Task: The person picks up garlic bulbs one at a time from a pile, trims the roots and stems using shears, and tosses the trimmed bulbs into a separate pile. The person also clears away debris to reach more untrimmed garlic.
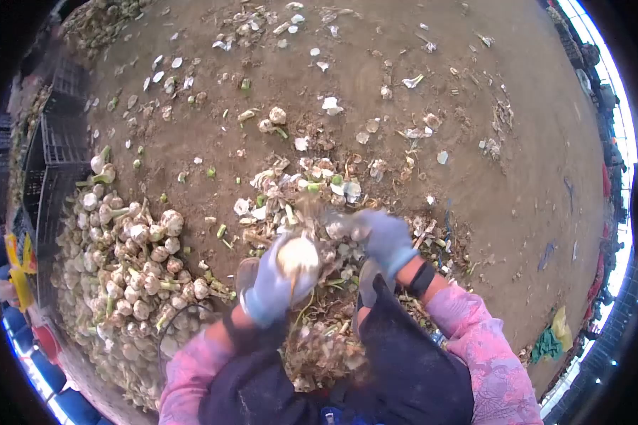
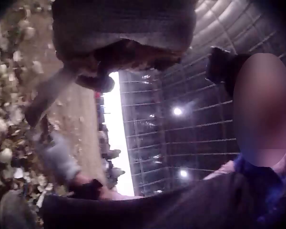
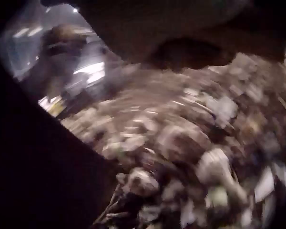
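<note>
My left hand [image 1: 266, 287], in a pale bluish glove, grips a garlic bulb [image 1: 298, 256] whose round, whitish side faces up. Dry stem or root strands hang from the bulb toward my lap. To its right is my gloved right hand [image 1: 388, 241], low over the husks and blurred by motion. Whether it grips anything I cannot tell. The left wrist view has the left glove [image 2: 124, 28] dark across the top, with the right hand [image 2: 59, 155] beyond it. In the right wrist view, garlic and trimmings [image 3: 181, 143] are smeared by motion.
A large heap of garlic bulbs [image 1: 138, 283] lies on my left, beside black crates [image 1: 65, 138]. Skins and cut stems [image 1: 322, 347] cover the ground between my shoes. More peelings [image 1: 331, 106] scatter across the dirt floor ahead. A green bag [image 1: 546, 346] lies far right.
</note>
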### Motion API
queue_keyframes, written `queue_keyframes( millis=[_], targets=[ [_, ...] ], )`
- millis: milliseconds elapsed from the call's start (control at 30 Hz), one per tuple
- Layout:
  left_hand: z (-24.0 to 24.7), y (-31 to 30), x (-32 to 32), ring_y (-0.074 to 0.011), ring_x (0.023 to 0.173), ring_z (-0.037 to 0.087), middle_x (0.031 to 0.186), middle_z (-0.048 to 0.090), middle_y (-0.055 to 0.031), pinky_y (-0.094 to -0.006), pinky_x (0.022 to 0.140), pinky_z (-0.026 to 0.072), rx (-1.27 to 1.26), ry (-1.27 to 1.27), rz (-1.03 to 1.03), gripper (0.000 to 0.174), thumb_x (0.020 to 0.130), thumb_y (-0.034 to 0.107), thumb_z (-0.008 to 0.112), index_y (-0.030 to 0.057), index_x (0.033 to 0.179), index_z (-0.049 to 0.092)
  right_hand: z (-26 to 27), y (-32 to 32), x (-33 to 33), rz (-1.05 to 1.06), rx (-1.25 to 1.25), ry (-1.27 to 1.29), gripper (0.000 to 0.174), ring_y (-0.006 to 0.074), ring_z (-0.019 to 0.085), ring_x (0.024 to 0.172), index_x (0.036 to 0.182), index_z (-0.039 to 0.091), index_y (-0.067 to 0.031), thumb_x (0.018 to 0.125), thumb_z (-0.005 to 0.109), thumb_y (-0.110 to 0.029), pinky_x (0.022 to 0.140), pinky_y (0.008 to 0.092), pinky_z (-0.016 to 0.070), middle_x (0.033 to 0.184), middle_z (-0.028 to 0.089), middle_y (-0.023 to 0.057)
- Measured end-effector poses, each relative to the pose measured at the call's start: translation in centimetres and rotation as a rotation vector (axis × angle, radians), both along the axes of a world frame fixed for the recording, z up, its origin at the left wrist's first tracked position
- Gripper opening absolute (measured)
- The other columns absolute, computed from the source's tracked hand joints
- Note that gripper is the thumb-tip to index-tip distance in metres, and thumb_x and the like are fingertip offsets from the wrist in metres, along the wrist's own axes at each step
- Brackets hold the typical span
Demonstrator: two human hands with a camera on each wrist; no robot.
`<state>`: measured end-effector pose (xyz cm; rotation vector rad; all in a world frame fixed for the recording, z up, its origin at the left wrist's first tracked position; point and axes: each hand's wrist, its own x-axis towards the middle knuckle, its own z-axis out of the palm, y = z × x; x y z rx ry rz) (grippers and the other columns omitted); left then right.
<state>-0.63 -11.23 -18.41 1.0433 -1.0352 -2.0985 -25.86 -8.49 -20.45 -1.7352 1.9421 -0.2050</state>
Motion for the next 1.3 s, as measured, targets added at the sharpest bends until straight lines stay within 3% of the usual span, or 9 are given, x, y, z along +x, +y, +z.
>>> queue_keyframes(
  millis=[100,267,400,500,700,900,1033,1133,1300],
  targets=[
    [2.7,-0.9,0.3,-0.0263,0.088,0.068,0.108,0.065,-0.0138,-0.0361,0.078,0.0579,-0.027,0.041,0.103,0.054,0.088,0.026,0.068,-0.0008,0.129,0.046,-6.0,2.8,-8.5,-0.249,0.172,0.151,0.022,0.0312,0.07,0.074,0.098,0.068,-0.0105,0.091,0.068,-0.031,0.063,0.0414,0.0528,0.085,0.071,0.0132],
    [1.8,-0.5,-1.9,-0.034,0.125,0.055,0.127,0.057,-0.02,-0.0466,0.103,0.0475,0.029,0.268,0.283,0.075,0.078,0.025,0.085,0.0058,0.135,0.041,1.6,1.3,2.0,-0.708,0.551,-1.249,0.018,0.016,0.069,0.078,0.109,0.065,-0.0075,0.099,0.061,-0.022,0.066,0.0306,0.0581,0.094,0.07,0.0038],
    [0.4,-1.9,-1.7,-0.0398,0.147,0.027,0.156,0.028,-0.0244,-0.0506,0.12,0.0197,-0.774,-0.061,-0.202,0.072,0.079,0.021,0.077,0.0041,0.142,0.045,4.5,-1.0,6.8,-0.851,0.598,-1.974,0.02,0.0146,0.069,0.086,0.116,0.063,-0.0082,0.097,0.064,-0.017,0.078,0.0288,0.0592,0.102,0.07,0.004],
    [1.9,-0.8,-2.8,-0.0278,0.149,0.024,0.16,0.023,-0.0193,-0.0414,0.119,0.0224,-0.244,0.025,0.057,0.072,0.089,0.008,0.064,-0.0007,0.152,0.031,5.4,-2.1,6.2,-0.725,0.349,-1.387,0.009,0.0103,0.067,0.084,0.099,0.066,-0.0061,0.091,0.069,-0.008,0.075,0.0288,0.0564,0.091,0.069,0.0011],
    [2.2,-1.8,-1.9,-0.0117,0.079,0.063,0.089,0.067,-0.0033,-0.0286,0.071,0.0533,0.225,-0.162,0.013,0.028,0.099,0.026,0.064,-0.0008,0.108,0.062,3.4,-0.8,4.9,-0.281,-0.13,-0.847,0.018,0.0186,0.062,0.071,0.091,0.065,-0.0051,0.076,0.073,-0.008,0.066,0.0316,0.0491,0.081,0.063,0.0084],
    [5.8,-4.1,0.4,-0.0155,0.066,0.065,0.083,0.066,-0.0079,-0.0271,0.058,0.0564,0.342,0.09,0.059,0.042,0.095,0.034,0.068,0.0001,0.116,0.058,-6.9,3.0,-0.6,-0.012,0.276,-0.315,0.015,0.0289,0.071,0.093,0.091,0.067,-0.0129,0.077,0.071,-0.011,0.079,0.0393,0.0551,0.101,0.073,0.0095],
    [3.2,-5.3,13.0,-0.0209,0.099,0.065,0.114,0.063,-0.0168,-0.0385,0.093,0.0566,-0.692,-0.678,0.462,0.045,0.091,0.014,0.065,0.0018,0.132,0.05,-5.4,-4.5,0.5,-0.032,0.13,-0.158,0.01,0.0273,0.069,0.085,0.096,0.069,-0.0162,0.089,0.067,-0.022,0.078,0.042,0.055,0.086,0.068,0.0107],
    [5.4,-7.3,23.3,-0.0326,0.11,0.065,0.122,0.064,-0.0209,-0.0443,0.103,0.0526,0.034,0.561,1.54,0.035,0.098,0.017,0.051,-0.0036,0.125,0.059,-5.4,-13.0,1.8,-0.007,-0.125,-0.17,0.014,0.0318,0.067,0.09,0.101,0.07,-0.0162,0.089,0.066,-0.021,0.079,0.0435,0.0534,0.094,0.066,0.0119],
    [-1.8,-5.9,23.6,-0.0273,0.104,0.064,0.109,0.067,-0.0119,-0.0434,0.096,0.0556,-0.073,0.009,1.03,0.033,0.099,0.028,0.054,0.0008,0.114,0.065,-7.2,-25.0,6.2,-0.01,-0.078,-0.047,0.031,0.0348,0.064,0.11,0.118,0.068,-0.0239,0.087,0.069,-0.022,0.092,0.042,0.0525,0.132,0.057,0.0146]
  ],
)
